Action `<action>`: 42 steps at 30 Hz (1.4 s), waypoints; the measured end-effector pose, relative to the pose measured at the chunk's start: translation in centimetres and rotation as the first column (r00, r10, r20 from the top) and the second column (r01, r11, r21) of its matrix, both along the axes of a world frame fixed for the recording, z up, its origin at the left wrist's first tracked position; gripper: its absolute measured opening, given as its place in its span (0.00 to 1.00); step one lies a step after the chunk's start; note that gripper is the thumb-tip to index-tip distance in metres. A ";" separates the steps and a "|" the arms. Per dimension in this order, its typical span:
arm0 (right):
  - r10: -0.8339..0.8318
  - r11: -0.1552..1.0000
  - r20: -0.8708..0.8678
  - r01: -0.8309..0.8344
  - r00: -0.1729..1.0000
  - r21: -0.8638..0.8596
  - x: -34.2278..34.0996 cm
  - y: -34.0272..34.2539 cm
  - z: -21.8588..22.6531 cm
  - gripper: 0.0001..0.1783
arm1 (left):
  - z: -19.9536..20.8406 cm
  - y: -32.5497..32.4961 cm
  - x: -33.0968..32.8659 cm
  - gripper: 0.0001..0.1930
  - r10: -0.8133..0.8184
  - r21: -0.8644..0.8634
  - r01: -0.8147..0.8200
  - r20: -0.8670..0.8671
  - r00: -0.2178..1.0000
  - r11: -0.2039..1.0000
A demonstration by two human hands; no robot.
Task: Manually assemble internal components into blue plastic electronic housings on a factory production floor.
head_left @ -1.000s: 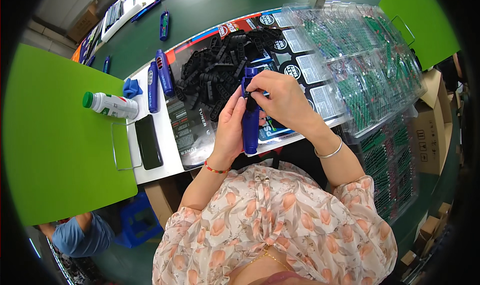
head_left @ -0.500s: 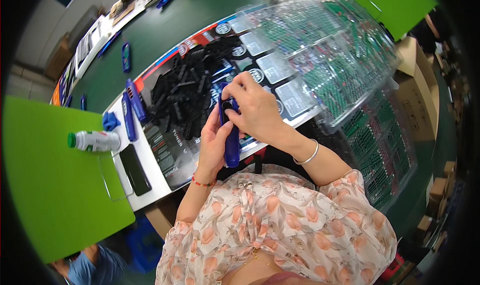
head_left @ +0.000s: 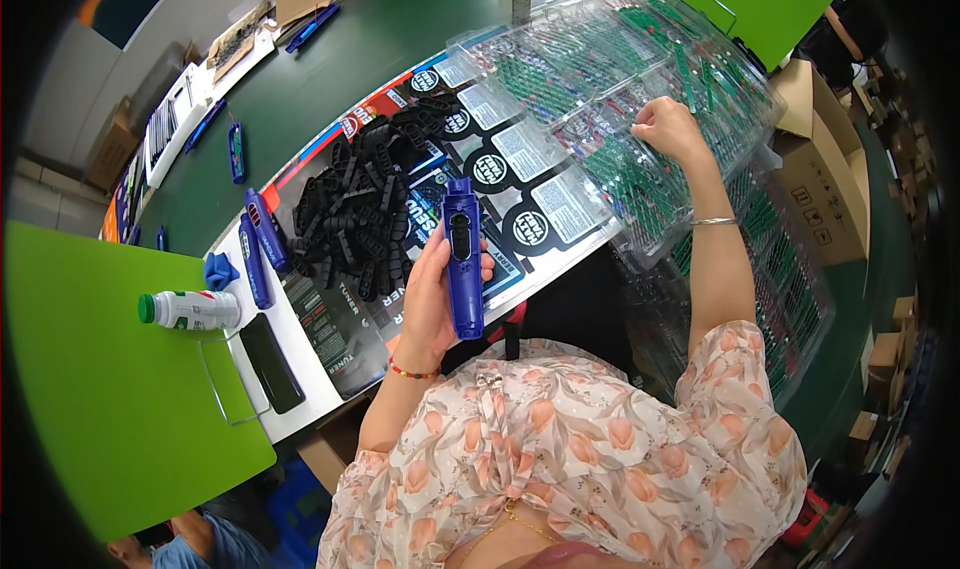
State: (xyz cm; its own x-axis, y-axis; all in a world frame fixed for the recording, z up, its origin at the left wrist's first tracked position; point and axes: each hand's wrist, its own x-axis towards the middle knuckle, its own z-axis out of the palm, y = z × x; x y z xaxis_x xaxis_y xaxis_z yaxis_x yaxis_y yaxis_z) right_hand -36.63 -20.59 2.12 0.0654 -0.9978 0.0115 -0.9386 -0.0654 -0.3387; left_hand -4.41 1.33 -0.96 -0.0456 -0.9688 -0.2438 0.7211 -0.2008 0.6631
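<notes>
A long blue plastic housing (head_left: 466, 289) rests upright in my left hand (head_left: 428, 294), whose fingers wrap round its sides and lower back. A black insert (head_left: 461, 236) sits in the opening on the housing's upper front. Over the clear trays at the right, my right hand (head_left: 672, 129) is closed with thumb and fingertips together; what is between them cannot be made out. Beneath it, narrow green circuit boards (head_left: 625, 174) lie in rows inside the clear plastic trays (head_left: 655, 254). A heap of small black plastic parts (head_left: 350, 214) lies left of the housing.
More blue housings (head_left: 256, 264) lie at the left, near a blue crumpled piece (head_left: 219, 271), a white bottle with green cap (head_left: 190, 310) and a dark phone (head_left: 270, 363). Printed sheets (head_left: 535, 231) cover the worktop. A cardboard box (head_left: 825, 184) stands right. Another person (head_left: 205, 541) sits lower left.
My right hand has left the blue housing and moved right and away, over the trays of circuit boards. My left hand still holds the housing, now with its front in full sight.
</notes>
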 end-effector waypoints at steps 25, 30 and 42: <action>0.194 0.905 0.935 -0.422 0.297 -0.054 15.4 15.0 3.0 0.15 | -0.5 0.0 0.9 0.26 0.001 -0.029 -0.005 -0.136 0.991 1.000; 0.185 0.883 0.926 -0.470 0.330 -0.008 15.9 14.6 2.4 0.14 | -0.4 0.0 1.1 0.26 0.005 -0.046 -0.013 -0.160 0.987 0.999; 0.210 0.845 0.938 -0.533 0.275 -0.033 16.8 14.0 2.2 0.12 | -0.6 -0.1 1.2 0.27 -0.093 -0.106 0.081 -0.119 0.989 0.991</action>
